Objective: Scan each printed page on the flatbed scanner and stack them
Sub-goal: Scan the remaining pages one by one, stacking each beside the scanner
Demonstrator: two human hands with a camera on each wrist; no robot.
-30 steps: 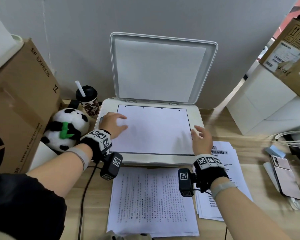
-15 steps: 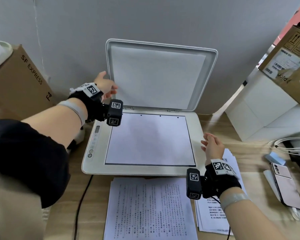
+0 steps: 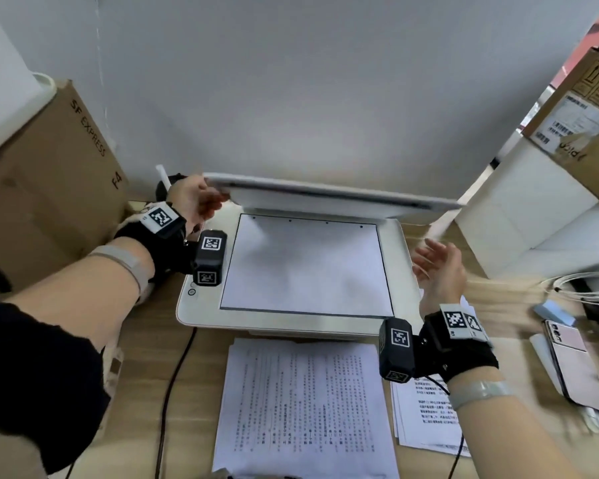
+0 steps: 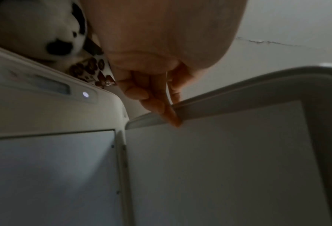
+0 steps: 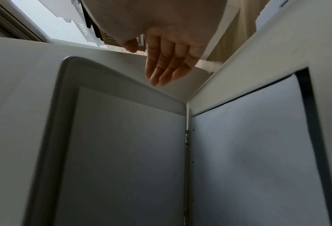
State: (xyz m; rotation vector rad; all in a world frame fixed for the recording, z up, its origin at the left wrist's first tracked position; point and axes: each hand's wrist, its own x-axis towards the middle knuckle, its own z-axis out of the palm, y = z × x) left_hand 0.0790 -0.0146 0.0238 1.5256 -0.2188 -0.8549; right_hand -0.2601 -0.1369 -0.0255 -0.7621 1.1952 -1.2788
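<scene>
A cream flatbed scanner [image 3: 284, 323] sits mid-table with a white page [image 3: 305, 267] face down on its glass. Its lid [image 3: 332, 197] hangs half lowered, edge-on in the head view. My left hand [image 3: 201, 198] pinches the lid's left front corner; in the left wrist view the fingers [image 4: 159, 105] curl round the lid's rim [image 4: 229, 99]. My right hand [image 3: 436, 267] hovers open beside the scanner's right edge, fingers [image 5: 165, 67] straight, touching nothing. A printed page [image 3: 305, 406] lies in front of the scanner, and a stack of printed pages [image 3: 426, 423] lies to its right under my right wrist.
A large cardboard box [image 3: 45, 188] stands at the left, with a panda plush [image 4: 45, 30] and a patterned cup [image 4: 91, 68] behind my left hand. A white box [image 3: 519, 219], cables [image 3: 588, 288] and a phone [image 3: 574, 364] are at the right. A black cord [image 3: 170, 385] runs along the table.
My left hand left the page, reached the upright lid and has swung it halfway down. My right hand lifted off the glass and drew back to the scanner's right side.
</scene>
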